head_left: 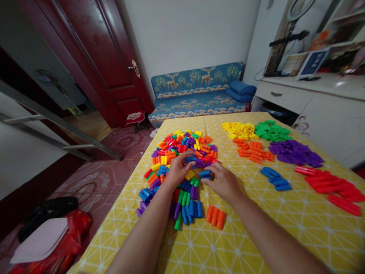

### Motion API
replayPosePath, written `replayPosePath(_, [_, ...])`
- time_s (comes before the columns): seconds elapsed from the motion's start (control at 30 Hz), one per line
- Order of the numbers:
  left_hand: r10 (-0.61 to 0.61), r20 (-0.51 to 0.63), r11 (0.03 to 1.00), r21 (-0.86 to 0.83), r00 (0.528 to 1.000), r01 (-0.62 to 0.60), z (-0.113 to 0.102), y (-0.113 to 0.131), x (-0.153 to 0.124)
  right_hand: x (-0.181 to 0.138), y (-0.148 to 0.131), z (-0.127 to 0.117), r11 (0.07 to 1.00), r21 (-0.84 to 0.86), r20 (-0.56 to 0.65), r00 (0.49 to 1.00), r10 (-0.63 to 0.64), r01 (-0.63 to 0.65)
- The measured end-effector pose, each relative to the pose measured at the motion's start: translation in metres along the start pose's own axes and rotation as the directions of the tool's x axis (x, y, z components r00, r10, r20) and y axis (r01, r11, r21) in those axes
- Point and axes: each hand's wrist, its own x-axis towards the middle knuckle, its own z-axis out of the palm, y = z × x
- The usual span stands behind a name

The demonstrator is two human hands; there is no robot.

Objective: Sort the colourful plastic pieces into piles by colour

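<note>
At the centre of the frame, the left hand (pixel 177 171) reaches over the mixed pile (pixel 173 142) of coloured plastic pieces, its grip narrowed to a small gap, with thumb and fingers on either side of a blue piece (pixel 190 160). Just right of centre, the right hand (pixel 225 182) has its grip partly closed about a short blue block (pixel 204 174), the fingers above it and the thumb below, so that its left end shows past the fingertips. The two blue things are near each other but apart. Whether the block touches the pieces beneath it cannot be told. The mixed pile spreads from the middle of the frame down to the lower centre, and a row of orange pieces (pixel 216 217) lies beside its lower right edge. All this is on a bench with a yellow patterned cloth (pixel 239 243). On the right side of the frame are heaps of one colour each: yellow pieces (pixel 239 130) and green pieces (pixel 272 131) farthest up, then orange tubes (pixel 253 151) and purple pieces (pixel 296 153), with blue tubes (pixel 275 179) below and red pieces (pixel 332 185) near the right edge.
</note>
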Motion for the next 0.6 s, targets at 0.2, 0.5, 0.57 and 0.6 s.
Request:
replayPosePath(0.2, [0.054,0.147,0.979,0.186,0.988,-0.081,-0.001,0.004,0.0,-0.003,-0.003,-0.005,0.984,0.133,0.061,0.99,-0.128,0.119])
replayPosePath(0.5, [0.08,0.168,0.967,0.226,0.983,-0.117,-0.002,0.001,0.0,-0.009,-0.011,-0.02,0.984,0.157,0.224,0.968,-0.113,0.079])
replayPosePath(0.57, [0.08,0.169,0.968,0.224,0.982,-0.117,-0.001,0.001,0.0,-0.009,-0.01,-0.02,0.987,0.135,0.238,0.964,-0.122,0.091])
replayPosePath(0.6, [0.079,0.17,0.968,0.223,0.982,-0.117,-0.001,0.002,0.0,-0.009,-0.009,-0.02,0.988,0.126,0.243,0.962,-0.123,0.095])
